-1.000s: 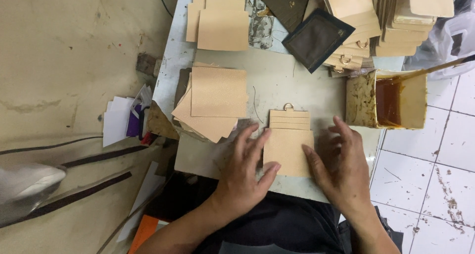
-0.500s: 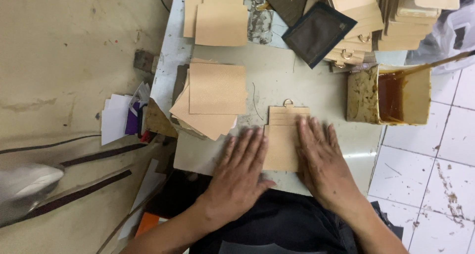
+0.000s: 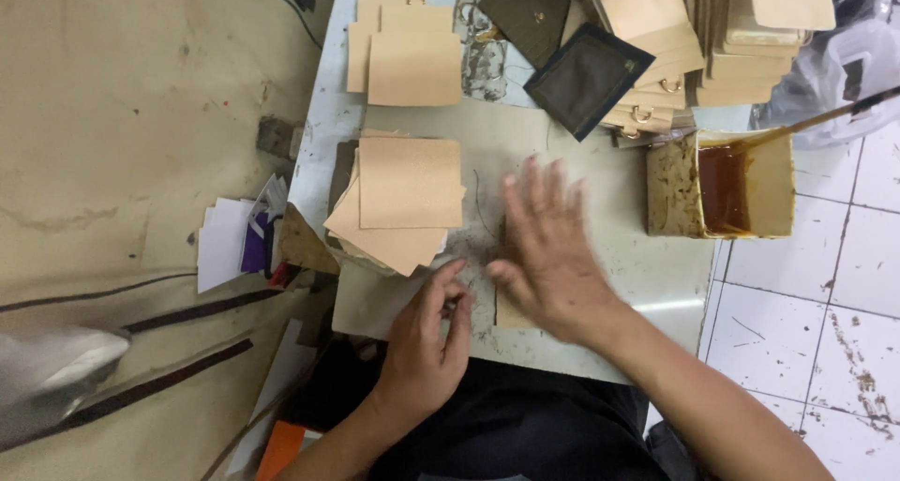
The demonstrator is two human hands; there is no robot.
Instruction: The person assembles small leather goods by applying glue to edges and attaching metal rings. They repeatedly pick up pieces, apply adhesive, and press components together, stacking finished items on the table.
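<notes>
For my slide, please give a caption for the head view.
Right hand spread flat over a tan piece on the table; left hand beside it.

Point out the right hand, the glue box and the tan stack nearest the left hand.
right hand point(image 3: 553, 261), head view, back of the hand.
glue box point(image 3: 773, 186), head view, right inner wall.
tan stack point(image 3: 408, 183), head view, top sheet's middle.

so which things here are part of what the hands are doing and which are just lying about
In use:
- tan piece under the right hand
- left hand beside it
- tan stack
- glue box

Lying about:
- dark wallet
- paper scraps
</notes>
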